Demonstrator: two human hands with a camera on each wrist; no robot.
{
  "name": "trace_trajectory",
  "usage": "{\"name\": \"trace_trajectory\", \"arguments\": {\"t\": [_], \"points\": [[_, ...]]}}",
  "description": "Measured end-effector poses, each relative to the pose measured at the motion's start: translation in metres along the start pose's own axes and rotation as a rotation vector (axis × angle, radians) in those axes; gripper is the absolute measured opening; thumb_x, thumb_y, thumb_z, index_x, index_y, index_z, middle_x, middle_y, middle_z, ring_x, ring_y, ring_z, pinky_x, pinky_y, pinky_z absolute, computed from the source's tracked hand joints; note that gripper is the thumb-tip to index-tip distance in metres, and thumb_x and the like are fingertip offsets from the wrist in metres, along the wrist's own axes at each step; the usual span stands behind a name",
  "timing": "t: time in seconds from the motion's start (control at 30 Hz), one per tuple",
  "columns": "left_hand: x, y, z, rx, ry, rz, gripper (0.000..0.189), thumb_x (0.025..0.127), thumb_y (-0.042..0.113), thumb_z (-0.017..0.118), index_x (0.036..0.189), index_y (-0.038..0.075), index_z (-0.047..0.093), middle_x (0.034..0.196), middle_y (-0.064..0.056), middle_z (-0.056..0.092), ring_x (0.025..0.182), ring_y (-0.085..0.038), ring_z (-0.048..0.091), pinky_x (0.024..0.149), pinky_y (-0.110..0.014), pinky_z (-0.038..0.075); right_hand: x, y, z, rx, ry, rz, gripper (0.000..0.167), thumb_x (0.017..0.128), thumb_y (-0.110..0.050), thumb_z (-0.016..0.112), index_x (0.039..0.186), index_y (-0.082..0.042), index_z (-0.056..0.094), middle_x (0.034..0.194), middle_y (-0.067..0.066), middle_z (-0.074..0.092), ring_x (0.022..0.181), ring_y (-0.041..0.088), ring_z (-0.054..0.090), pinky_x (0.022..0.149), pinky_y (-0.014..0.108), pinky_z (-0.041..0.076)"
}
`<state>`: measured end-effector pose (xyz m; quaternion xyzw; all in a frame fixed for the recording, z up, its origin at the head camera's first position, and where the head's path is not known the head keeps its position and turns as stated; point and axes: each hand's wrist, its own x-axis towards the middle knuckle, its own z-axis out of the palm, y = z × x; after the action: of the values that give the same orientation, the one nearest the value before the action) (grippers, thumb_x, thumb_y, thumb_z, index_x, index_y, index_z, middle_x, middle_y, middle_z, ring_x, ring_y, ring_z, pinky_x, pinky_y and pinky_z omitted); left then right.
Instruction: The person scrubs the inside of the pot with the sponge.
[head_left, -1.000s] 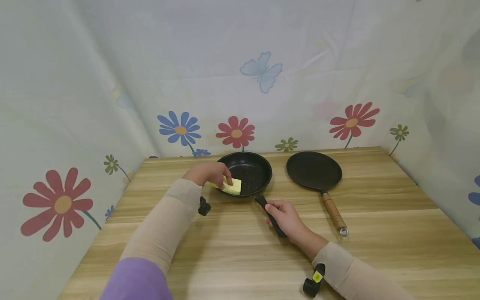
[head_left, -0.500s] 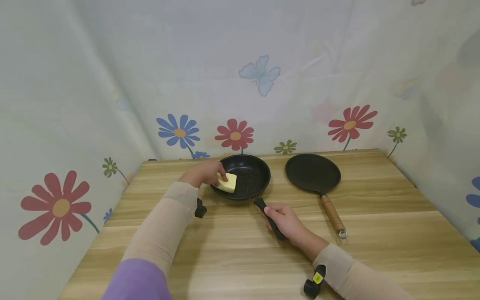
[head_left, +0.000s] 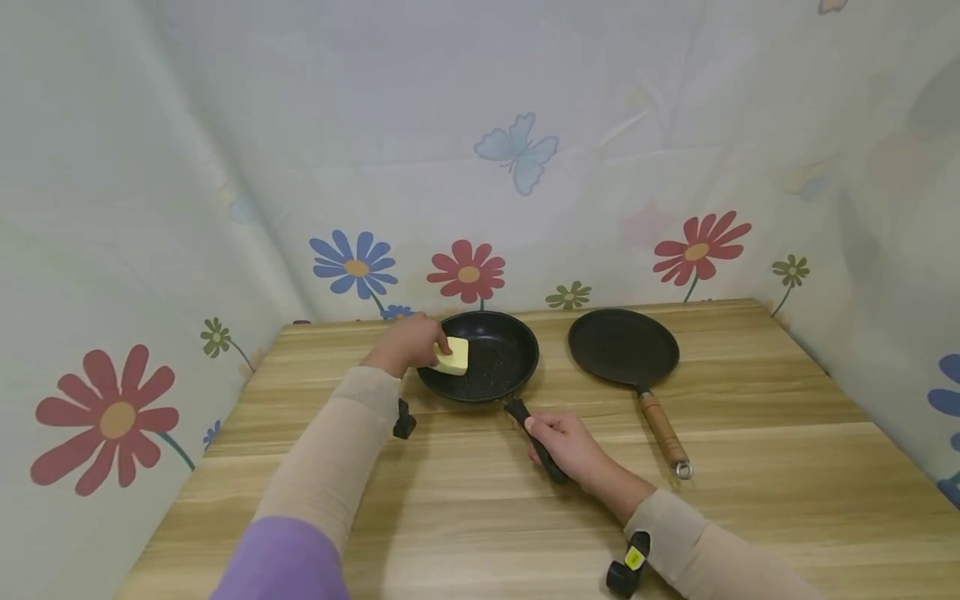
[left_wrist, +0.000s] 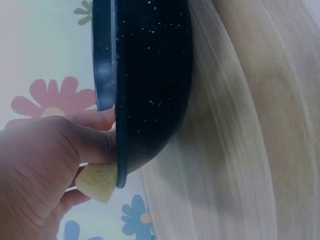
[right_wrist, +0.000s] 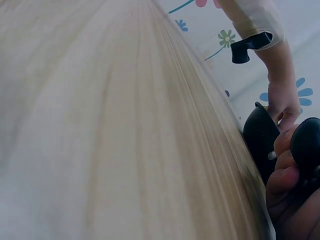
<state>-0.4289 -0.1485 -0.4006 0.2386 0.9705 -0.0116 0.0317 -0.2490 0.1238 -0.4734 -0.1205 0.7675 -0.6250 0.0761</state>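
My left hand [head_left: 415, 340] grips a pale yellow sponge [head_left: 454, 358] at the left inner side of a deep black frying pan [head_left: 498, 354]. In the left wrist view the speckled outer wall of the pan [left_wrist: 155, 75] fills the middle, and one end of the sponge [left_wrist: 98, 182] sticks out past the rim below the thumb. The fingers inside the pan are partly hidden there. My right hand [head_left: 568, 446] holds the pan's black handle [head_left: 552, 468], fingers curled round it, as the right wrist view also shows at its right edge.
A flat black griddle pan [head_left: 624, 346] with a wooden handle [head_left: 663, 429] lies to the right of the frying pan. Both stand on a wood-grain table [head_left: 465, 517]. Behind and beside the table hangs a flower-print cloth [head_left: 600, 100].
My left hand has shifted the sponge slightly left and up along the pan's left inner side. The right hand keeps its hold on the handle. The head view has tilted slightly.
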Motion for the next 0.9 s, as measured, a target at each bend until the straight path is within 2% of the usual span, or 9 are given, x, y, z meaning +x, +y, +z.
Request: {"name": "trace_trajectory", "arguments": {"t": [0.23, 0.47, 0.67, 0.77, 0.9], "points": [[0.004, 0.004, 0.007, 0.053, 0.076, -0.043, 0.03, 0.08, 0.008, 0.074, 0.105, 0.022, 0.082, 0.117, -0.003, 0.068, 0.108, -0.028, 0.054, 0.103, -0.062, 0.041, -0.001, 0.001, -0.001, -0.01, -0.031, 0.01, 0.043, 0.107, -0.023, 0.048, 0.09, 0.012, 0.066, 0.063, 0.003, 0.057, 0.058, 0.016, 0.049, 0.058, 0.025, 0.041], [0.009, 0.005, 0.013, 0.122, 0.152, -0.027, 0.028, 0.084, 0.011, 0.071, 0.108, 0.022, 0.082, 0.113, -0.004, 0.067, 0.103, -0.028, 0.055, 0.093, -0.054, 0.049, -0.002, -0.002, 0.0, -0.018, -0.029, 0.019, 0.038, 0.106, -0.022, 0.05, 0.099, 0.011, 0.069, 0.062, 0.003, 0.058, 0.056, 0.015, 0.049, 0.056, 0.023, 0.041], [0.012, 0.004, 0.015, 0.144, 0.192, -0.029, 0.028, 0.086, 0.011, 0.071, 0.108, 0.023, 0.082, 0.112, -0.004, 0.066, 0.102, -0.029, 0.054, 0.093, -0.06, 0.048, -0.001, -0.001, -0.001, -0.015, -0.03, 0.026, 0.037, 0.106, -0.02, 0.051, 0.106, 0.013, 0.068, 0.062, 0.002, 0.059, 0.055, 0.012, 0.051, 0.055, 0.021, 0.042], [0.016, 0.005, 0.015, 0.158, 0.205, -0.027, 0.027, 0.086, 0.011, 0.071, 0.108, 0.024, 0.082, 0.112, -0.004, 0.066, 0.102, -0.029, 0.054, 0.092, -0.056, 0.048, 0.0, -0.001, -0.002, -0.009, -0.035, 0.017, 0.037, 0.106, -0.019, 0.051, 0.108, 0.014, 0.067, 0.062, 0.002, 0.059, 0.055, 0.011, 0.051, 0.054, 0.021, 0.043], [0.023, 0.006, 0.015, 0.211, 0.207, -0.012, 0.026, 0.087, 0.012, 0.071, 0.109, 0.024, 0.082, 0.113, -0.005, 0.066, 0.102, -0.029, 0.053, 0.093, -0.049, 0.047, 0.001, -0.003, -0.001, -0.007, -0.056, -0.005, 0.038, 0.106, -0.019, 0.05, 0.099, 0.013, 0.068, 0.062, 0.003, 0.059, 0.055, 0.012, 0.05, 0.054, 0.021, 0.042]]}}
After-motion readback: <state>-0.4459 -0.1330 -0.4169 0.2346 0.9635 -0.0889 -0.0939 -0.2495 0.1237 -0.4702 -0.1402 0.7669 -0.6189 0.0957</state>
